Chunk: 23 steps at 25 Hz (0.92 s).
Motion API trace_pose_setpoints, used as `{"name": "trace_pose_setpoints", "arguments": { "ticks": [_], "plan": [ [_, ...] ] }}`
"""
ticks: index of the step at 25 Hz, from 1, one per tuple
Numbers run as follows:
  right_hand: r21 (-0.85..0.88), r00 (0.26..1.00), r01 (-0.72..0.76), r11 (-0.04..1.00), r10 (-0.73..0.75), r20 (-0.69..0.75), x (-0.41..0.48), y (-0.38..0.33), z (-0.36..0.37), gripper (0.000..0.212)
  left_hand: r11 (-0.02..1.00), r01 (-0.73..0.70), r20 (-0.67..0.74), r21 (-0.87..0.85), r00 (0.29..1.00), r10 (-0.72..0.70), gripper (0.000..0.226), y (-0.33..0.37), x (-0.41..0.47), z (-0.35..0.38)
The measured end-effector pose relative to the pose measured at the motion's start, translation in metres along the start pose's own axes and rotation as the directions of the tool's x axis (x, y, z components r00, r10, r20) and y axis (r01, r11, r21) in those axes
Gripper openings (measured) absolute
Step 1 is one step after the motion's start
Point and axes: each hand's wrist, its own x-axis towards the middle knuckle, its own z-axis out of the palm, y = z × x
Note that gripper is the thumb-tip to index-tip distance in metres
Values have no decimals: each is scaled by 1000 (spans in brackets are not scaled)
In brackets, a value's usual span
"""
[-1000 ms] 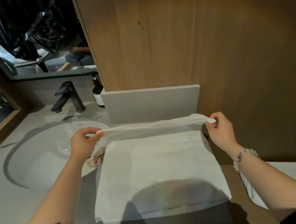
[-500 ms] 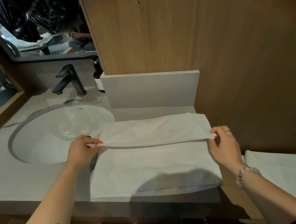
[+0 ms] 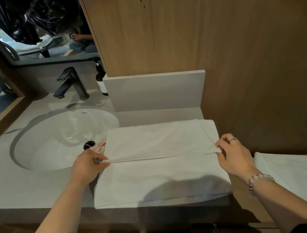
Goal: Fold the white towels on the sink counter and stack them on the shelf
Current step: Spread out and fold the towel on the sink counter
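A pink-patterned cloth (image 3: 99, 145) lies mostly hidden under the left end of the folded towel (image 3: 152, 142). The dark bottle (image 3: 101, 82) is half behind the wooden panel (image 3: 156, 28), its label unreadable. The second white towel (image 3: 297, 173) runs off the right edge.

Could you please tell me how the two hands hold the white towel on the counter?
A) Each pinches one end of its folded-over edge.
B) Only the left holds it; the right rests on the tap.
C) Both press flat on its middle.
A: the left hand pinches the left end and the right hand the right end of the folded-over edge of the towel on the counter.
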Motion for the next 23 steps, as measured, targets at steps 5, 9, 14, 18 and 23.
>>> {"name": "trace_pose_setpoints", "arguments": {
  "ticks": [5,9,14,18,23],
  "plan": [
    [-35,998,55,998,-55,1,4,-1,-13,15,994,49,230,95,971,-70,9,7,11,-9],
    [371,924,-277,886,351,-149,39,-18,-20,20,992,128,125,19,984,-129,34,27,36,-14],
    [488,789,-588,646,590,170,87,-31,-18,36,950,313,-28,-18,949,-313,43,45,66,4],
    [537,740,-633,558,641,205,101,-35,-7,48,881,456,8,-124,888,-459,44,49,79,18],
    [648,734,-591,480,653,185,103,-39,-3,41,859,506,-57,-77,858,-510,46,56,85,23]
  ]
}}
